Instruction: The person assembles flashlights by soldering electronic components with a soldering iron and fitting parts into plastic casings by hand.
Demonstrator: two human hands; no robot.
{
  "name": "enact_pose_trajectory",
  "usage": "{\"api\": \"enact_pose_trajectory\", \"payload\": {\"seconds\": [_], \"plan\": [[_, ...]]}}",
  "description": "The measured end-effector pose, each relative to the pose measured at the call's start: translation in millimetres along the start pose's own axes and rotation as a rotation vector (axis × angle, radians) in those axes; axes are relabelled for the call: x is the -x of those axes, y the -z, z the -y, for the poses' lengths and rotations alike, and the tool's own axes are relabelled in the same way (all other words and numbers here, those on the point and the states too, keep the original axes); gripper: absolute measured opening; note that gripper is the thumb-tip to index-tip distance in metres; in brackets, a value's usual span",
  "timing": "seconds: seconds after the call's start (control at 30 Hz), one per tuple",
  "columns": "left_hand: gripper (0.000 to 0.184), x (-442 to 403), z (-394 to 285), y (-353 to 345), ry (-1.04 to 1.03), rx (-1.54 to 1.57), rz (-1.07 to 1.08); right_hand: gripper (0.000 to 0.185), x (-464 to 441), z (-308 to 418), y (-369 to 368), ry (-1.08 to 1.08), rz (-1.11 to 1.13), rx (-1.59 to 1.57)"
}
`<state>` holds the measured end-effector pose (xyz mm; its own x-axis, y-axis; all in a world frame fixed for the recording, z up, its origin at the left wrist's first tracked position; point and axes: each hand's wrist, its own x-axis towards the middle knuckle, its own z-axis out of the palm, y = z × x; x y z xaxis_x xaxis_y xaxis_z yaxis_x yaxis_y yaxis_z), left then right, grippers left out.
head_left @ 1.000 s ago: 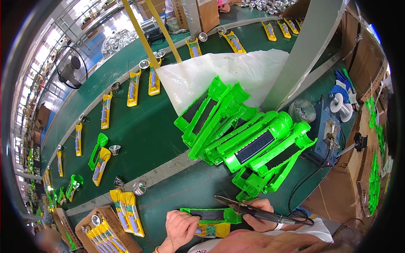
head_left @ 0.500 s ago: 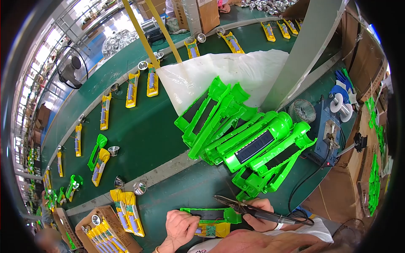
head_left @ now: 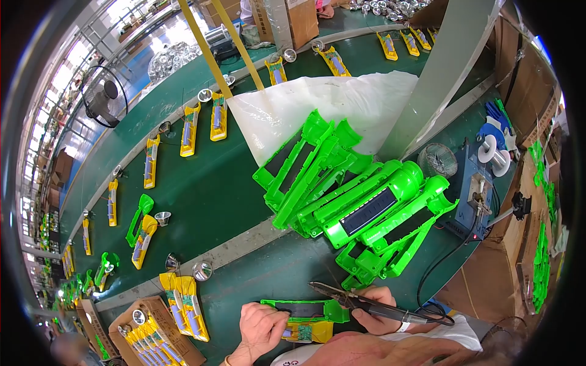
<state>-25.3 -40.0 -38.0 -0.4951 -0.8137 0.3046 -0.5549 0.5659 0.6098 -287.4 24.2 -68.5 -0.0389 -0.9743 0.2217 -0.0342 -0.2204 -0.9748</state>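
As it lies near 6 o'clock in view, the green shell (head_left: 308, 310) runs lengthwise between the hands, with a yellow shell (head_left: 322, 332) along its 6 o'clock edge. Handling (judged): light, stiff moulded plastic, probably slick; the circuit board (head_left: 303, 333) in the yellow shell likely fragile. Best hold: long side rims, clear of the board. Left hand (head_left: 260, 329): fingers curled at the green shell's 9 o'clock end; pinching plastic or something finer, cannot tell. Right hand (head_left: 373, 322): off the 3 o'clock end, fingers wrapped round a corded soldering iron (head_left: 401, 315), tip aimed toward 10 o'clock. Tip contact: cannot tell.
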Motion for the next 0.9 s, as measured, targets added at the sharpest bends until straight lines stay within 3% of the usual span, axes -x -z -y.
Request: {"api": "enact_pose_trajectory", "payload": {"seconds": [0.5, 0.77, 0.9], "plan": [[0.017, -1.9, -3.2, -0.3, 0.014, 0.0, 0.025, 0.034, -4.5, 2.4, 5.1, 0.052, 0.006, 0.156], [0.015, -3.5, -2.8, -0.1, -0.017, 0.011, -0.003, 0.034, 2.3, -2.3, 3.3, -0.014, -0.055, 0.23], [0.013, 0.1, -1.9, -0.9, 0.014, 0.127, -0.11, 0.026, -0.2, 6.4, 8.6, -0.102, 0.049, 0.2]]}}
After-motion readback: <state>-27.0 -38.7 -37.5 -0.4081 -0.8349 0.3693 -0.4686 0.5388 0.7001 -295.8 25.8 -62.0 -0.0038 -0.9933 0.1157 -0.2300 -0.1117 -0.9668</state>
